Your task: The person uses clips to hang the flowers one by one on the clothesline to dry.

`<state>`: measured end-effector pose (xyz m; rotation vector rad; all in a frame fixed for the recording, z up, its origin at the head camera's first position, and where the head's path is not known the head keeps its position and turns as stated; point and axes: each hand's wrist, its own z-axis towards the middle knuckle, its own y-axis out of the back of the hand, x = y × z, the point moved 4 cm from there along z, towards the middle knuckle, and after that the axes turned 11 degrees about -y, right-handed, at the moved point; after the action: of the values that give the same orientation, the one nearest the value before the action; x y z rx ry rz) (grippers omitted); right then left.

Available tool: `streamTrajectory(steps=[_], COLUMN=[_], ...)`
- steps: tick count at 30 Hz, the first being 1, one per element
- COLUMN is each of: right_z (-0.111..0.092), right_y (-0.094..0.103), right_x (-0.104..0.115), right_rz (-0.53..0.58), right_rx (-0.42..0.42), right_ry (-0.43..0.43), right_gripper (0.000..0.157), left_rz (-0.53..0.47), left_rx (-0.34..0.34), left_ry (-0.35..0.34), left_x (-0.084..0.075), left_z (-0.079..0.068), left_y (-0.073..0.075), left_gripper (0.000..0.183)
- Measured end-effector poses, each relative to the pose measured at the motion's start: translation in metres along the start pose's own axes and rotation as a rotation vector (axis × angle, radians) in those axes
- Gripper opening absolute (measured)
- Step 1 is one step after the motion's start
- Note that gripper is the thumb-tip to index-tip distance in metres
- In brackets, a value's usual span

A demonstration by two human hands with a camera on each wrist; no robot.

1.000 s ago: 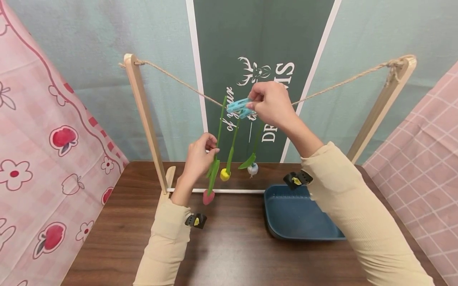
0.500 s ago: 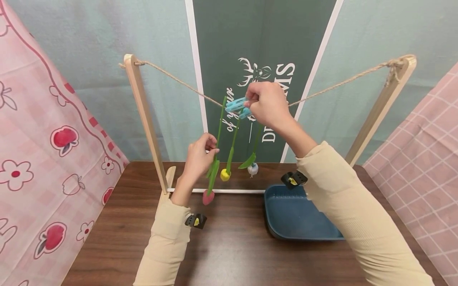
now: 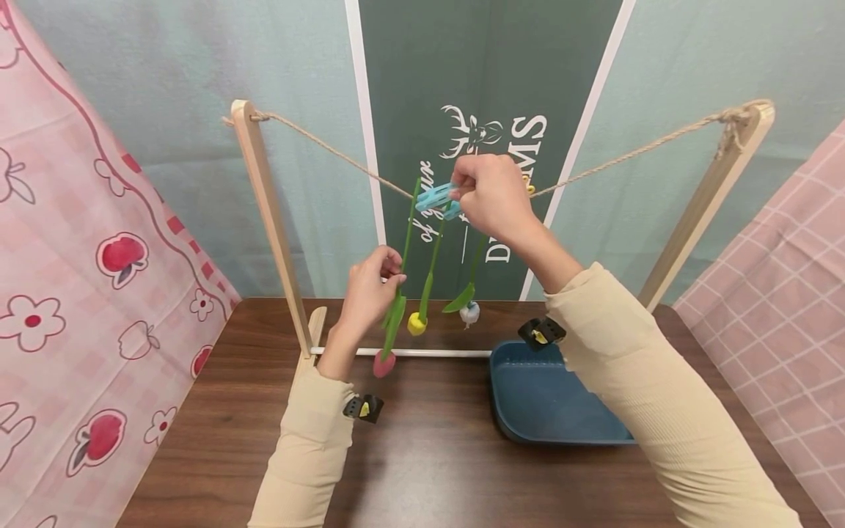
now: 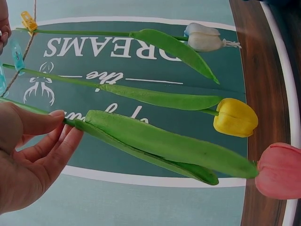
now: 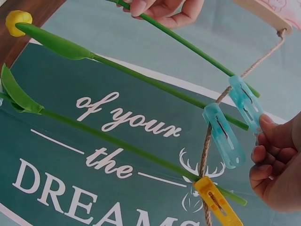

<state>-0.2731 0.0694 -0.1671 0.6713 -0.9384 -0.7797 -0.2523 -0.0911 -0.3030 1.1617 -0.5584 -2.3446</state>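
My left hand (image 3: 372, 286) pinches the green stem of a pink tulip (image 4: 280, 170), which hangs flower down. At the rope (image 5: 205, 150), my right hand (image 3: 495, 194) pinches the tail of a light blue clothespin (image 5: 245, 104), whose front end is at the rope and the pink tulip's stem. Beside it, a second blue clothespin (image 5: 225, 136) holds a yellow tulip (image 4: 235, 117) on the rope. A yellow clothespin (image 5: 217, 202) holds the stem of a pale blue-white tulip (image 4: 204, 37). In the head view my right hand hides part of the rope.
Two wooden posts, left (image 3: 271, 227) and right (image 3: 703, 213), carry the sagging rope. A white rod (image 3: 429, 353) runs low between them. On the brown table (image 3: 422, 469), a dark blue bin (image 3: 554, 403) stands at right, partly behind my right sleeve. Printed cloths surround the table.
My right hand has shifted slightly left with the blue clothespin, and a bit of the yellow clothespin now shows behind it. My left hand keeps its pinch on the stem, nearly still.
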Motion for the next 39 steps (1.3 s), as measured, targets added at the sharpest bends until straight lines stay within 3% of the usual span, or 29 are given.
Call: streamTrajectory(steps=[25, 39], right_z=[0.0005, 0.0027], right_y=[0.0011, 0.0021], right_x=[-0.0013, -0.0069], right_rz=[0.031, 0.071], right_rx=[0.054, 0.168], right_ry=[-0.004, -0.112], right_gripper=[0.007, 0.015], left_rz=[-0.001, 0.013], left_rx=[0.035, 0.024], left_ry=[0.001, -0.008], left_x=[0.0013, 0.0011], left_z=[-0.0016, -0.0015], left_y=[-0.0021, -0.0028], left_gripper=[0.015, 0.015])
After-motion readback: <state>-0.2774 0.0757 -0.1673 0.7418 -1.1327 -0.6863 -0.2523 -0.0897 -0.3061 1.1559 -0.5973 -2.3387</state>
